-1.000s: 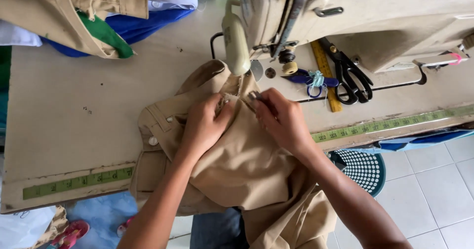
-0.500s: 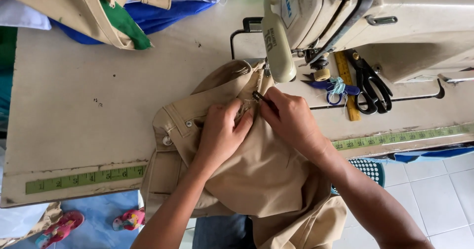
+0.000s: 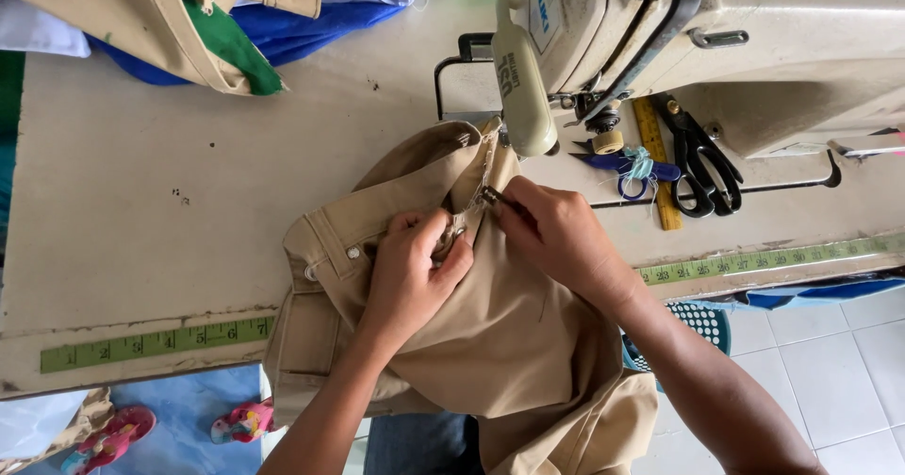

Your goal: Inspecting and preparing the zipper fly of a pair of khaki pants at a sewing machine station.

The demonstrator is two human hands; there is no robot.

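My left hand (image 3: pixel 410 272) pinched the waistband of the khaki trousers (image 3: pixel 490 343), fingers closed on the cloth beside the fly so it lay flat and taut. My right hand (image 3: pixel 556 235) gripped a small dark tool (image 3: pixel 495 197), its tip set into the seam at the fly opening, close to my left fingers. The trousers lay on the counter (image 3: pixel 141 211) just before the sewing machine (image 3: pixel 660 32), their legs hanging over the edge toward my lap. Black scissors (image 3: pixel 698 159) and a yellow ruler (image 3: pixel 655 159) rested beneath the machine, near my right hand.
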